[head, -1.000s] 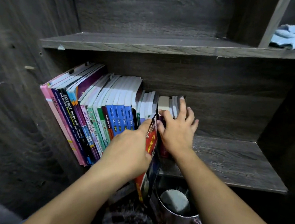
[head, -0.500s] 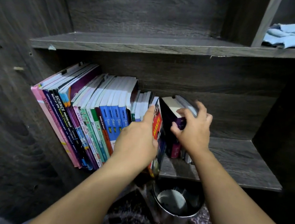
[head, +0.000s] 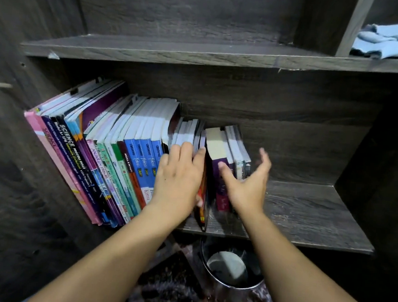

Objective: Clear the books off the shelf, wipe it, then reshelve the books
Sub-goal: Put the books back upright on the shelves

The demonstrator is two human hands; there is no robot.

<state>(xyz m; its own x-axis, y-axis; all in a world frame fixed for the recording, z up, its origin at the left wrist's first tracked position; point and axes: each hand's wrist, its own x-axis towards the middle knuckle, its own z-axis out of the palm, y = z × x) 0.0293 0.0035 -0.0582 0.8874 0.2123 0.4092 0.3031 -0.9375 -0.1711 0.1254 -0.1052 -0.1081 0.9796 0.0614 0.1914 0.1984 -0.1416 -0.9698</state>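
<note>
At 9 o'clock the books [head: 111,158] are leaning on the shelf [head: 307,214]. The left grip [head: 179,175], released and flat, is pressing the red book [head: 201,210] into the row. The right grip [head: 247,185] is now spreading empty, having just let go the purple book [head: 218,166]; reshelving is probably finishing.

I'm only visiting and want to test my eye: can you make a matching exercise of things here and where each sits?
Things: 1 light blue cloth; 2 pink book; 3 metal bin; 4 blue Fokus books.
Places: A below the lower shelf; B far left of the book row; C upper shelf, right; D middle of that row.
Pairs: 1-C; 2-B; 3-A; 4-D.
</note>
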